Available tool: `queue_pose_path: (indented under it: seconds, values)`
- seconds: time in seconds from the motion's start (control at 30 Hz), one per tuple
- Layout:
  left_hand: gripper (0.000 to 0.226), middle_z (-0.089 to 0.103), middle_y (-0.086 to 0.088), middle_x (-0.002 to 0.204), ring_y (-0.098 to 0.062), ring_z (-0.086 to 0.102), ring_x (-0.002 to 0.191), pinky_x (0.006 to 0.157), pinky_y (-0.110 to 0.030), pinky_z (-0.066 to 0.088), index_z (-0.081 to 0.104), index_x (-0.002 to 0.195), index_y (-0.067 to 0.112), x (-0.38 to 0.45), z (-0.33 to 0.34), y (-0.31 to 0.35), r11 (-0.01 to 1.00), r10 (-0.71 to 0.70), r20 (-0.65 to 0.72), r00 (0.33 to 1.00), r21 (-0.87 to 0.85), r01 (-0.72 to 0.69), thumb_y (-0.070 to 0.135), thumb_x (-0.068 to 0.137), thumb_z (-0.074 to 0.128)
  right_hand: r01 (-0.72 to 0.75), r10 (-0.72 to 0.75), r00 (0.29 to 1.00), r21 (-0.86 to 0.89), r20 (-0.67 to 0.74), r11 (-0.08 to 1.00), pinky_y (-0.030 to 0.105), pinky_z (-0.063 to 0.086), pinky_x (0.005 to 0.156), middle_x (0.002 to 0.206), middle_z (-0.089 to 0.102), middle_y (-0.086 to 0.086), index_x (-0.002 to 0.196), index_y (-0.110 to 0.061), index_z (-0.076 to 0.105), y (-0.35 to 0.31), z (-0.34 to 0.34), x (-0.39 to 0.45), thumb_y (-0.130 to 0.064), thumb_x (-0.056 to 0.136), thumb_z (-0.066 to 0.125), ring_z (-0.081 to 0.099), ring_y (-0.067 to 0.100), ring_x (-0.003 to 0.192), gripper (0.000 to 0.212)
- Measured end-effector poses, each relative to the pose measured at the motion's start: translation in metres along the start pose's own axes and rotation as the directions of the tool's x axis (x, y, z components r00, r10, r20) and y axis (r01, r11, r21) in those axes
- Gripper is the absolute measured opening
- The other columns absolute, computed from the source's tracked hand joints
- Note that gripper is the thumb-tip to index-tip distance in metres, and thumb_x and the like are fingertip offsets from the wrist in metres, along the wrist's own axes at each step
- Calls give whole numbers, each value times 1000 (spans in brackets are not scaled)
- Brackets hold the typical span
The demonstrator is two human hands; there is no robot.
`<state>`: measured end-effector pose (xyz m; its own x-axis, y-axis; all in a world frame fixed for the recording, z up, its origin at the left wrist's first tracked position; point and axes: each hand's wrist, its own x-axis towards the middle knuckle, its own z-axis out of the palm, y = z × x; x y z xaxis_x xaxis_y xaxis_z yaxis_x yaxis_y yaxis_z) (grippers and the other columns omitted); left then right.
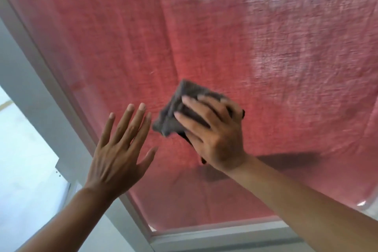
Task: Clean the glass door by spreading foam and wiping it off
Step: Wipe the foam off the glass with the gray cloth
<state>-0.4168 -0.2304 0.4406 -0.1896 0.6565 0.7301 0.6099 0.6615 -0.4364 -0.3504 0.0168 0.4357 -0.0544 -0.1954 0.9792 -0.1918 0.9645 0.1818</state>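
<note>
Right hand (212,129) presses a crumpled grey cloth (176,112) against the glass door (204,37), its grip spread over the cloth with fingers splayed and bent at the tips onto it. Left hand (120,149) is raised just beside it, fingers straight and apart, gripping nothing; whether it touches the pane cannot be told. Behind the glass hangs a red woven curtain (102,47). Whitish hazy patches of foam (276,6) show on the upper right of the pane. A pale grey door frame (214,235) borders it left and below.
</note>
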Motion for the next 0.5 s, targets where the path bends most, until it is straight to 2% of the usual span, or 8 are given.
queue_pose_path:
  seconds: [0.03, 0.1, 0.17, 0.23, 0.3, 0.4, 0.5]
  values:
    - [79, 16, -12, 171, -33, 18, 157, 126, -58, 14, 20, 162, 8, 0, 1, 1, 1000, -10, -7, 1000, -5, 10, 43, 100, 53, -59, 59, 997, -1, -41, 998, 42, 35, 107, 136, 66, -10, 116, -32, 77, -3, 7, 15, -30, 95, 73, 57, 16, 126, 21]
    - [79, 16, -11, 171, -32, 18, 157, 126, -57, 14, 20, 162, 8, 0, 2, 2, 1000, -12, -21, 1000, -19, 12, 44, 100, 52, -78, 78, 996, 4, -44, 997, 43, 34, 109, 134, 67, -11, 116, -32, 78, -13, 11, 12, -30, 95, 73, 58, 17, 124, 21]
    - [82, 15, -12, 171, -32, 18, 157, 127, -57, 14, 17, 163, 7, -1, 2, 3, 1000, -13, -28, 1000, -20, 13, 43, 99, 53, 8, -11, 995, 30, 95, 999, 42, 37, 108, 131, 69, -11, 118, -30, 77, -23, 0, -24, -29, 95, 75, 61, 16, 120, 23]
    - [85, 14, -12, 171, -32, 18, 157, 126, -57, 16, 16, 163, 6, -3, 0, 2, 999, -35, -17, 999, -6, 35, 44, 98, 56, 144, -152, 958, 51, 242, 988, 39, 42, 102, 126, 70, -14, 115, -31, 78, -26, -15, -59, -28, 92, 78, 65, 14, 115, 23]
    - [86, 15, -14, 171, -33, 19, 157, 126, -58, 18, 18, 162, 4, -5, -4, -3, 998, -55, -19, 998, 4, 55, 45, 97, 56, 186, -192, 943, 46, 272, 981, 38, 42, 101, 125, 71, -15, 113, -32, 79, -24, -17, -58, -27, 92, 79, 66, 13, 113, 22]
    - [89, 15, -19, 170, -34, 17, 157, 125, -58, 20, 19, 161, 0, -1, -11, -15, 995, -98, -16, 995, 23, 98, 50, 97, 55, 68, -68, 992, 10, 108, 998, 43, 39, 105, 128, 70, -12, 116, -30, 78, -24, 3, -2, -29, 95, 75, 61, 15, 121, 21]
    - [92, 9, -18, 171, -33, 13, 158, 126, -55, 20, 20, 160, -2, 7, -18, -20, 981, -193, -16, 981, 11, 193, 53, 95, 55, -56, 58, 997, 34, -50, 998, 47, 37, 110, 128, 70, -10, 112, -28, 79, -32, 25, 53, -27, 98, 70, 60, 16, 123, 17]
